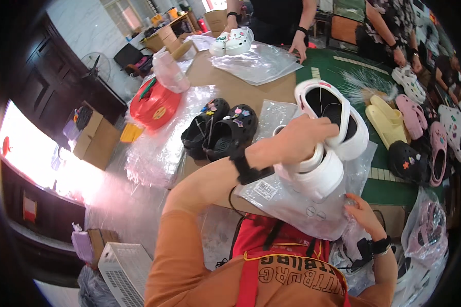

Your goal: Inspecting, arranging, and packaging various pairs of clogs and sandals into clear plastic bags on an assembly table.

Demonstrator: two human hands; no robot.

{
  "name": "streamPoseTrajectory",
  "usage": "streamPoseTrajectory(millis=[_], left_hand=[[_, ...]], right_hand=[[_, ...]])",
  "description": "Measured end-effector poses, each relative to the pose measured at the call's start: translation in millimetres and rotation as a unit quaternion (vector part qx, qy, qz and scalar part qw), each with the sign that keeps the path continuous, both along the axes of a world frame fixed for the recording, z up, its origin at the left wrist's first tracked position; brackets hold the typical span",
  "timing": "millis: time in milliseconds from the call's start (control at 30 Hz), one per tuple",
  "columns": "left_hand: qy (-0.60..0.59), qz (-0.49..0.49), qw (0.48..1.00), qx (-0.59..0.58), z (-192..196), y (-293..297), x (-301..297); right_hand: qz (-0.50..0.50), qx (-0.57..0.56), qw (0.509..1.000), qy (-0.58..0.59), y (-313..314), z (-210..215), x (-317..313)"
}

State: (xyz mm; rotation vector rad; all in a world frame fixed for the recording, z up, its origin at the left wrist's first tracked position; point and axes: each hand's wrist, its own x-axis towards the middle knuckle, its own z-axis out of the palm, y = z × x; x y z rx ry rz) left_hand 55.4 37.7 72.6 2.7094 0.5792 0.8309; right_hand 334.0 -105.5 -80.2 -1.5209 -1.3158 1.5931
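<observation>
A pair of white clogs point(317, 176) hangs over the near edge of the table, with my left hand point(299, 140) closed around their straps. Beneath them lies a clear plastic bag point(292, 210), its lower part reaching past the table edge toward my body. At the bag's right side my right hand point(363, 215) pinches the film between thumb and fingers. Left of the white pair, a pair of black clogs point(243, 125) with colourful charms rests on the brown tabletop point(276, 94). The white clogs hide part of the bag.
A pile of clear bags point(156, 156) and a red round container point(153, 105) lie left. Yellow slides point(386, 120), pink clogs point(412, 115) and a black clog point(409, 161) crowd the right. Across, a person handles white charm-covered clogs point(233, 42). Bagged shoes point(425, 230) hang lower right.
</observation>
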Motion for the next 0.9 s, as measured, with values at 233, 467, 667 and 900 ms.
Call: streamPoseTrajectory(millis=[233,467,667,900], left_hand=[[0.111,0.041,0.991,0.058,17.8,-53.7,-71.2],[0.1,-0.006,0.994,0.035,44.5,-62.9,-96.2],[0.241,-0.016,0.961,0.133,94.2,-27.8,-105.9],[0.353,0.071,0.92,0.155,68.3,111.0,-156.0]], right_hand=[[-0.042,-0.027,0.999,0.002,7.2,10.7,-7.1],[-0.031,-0.015,0.999,0.018,6.4,3.9,3.4],[-0.025,-0.021,0.999,0.011,-0.8,4.4,7.6],[-0.031,-0.065,0.997,-0.024,2.7,30.0,-0.7]])
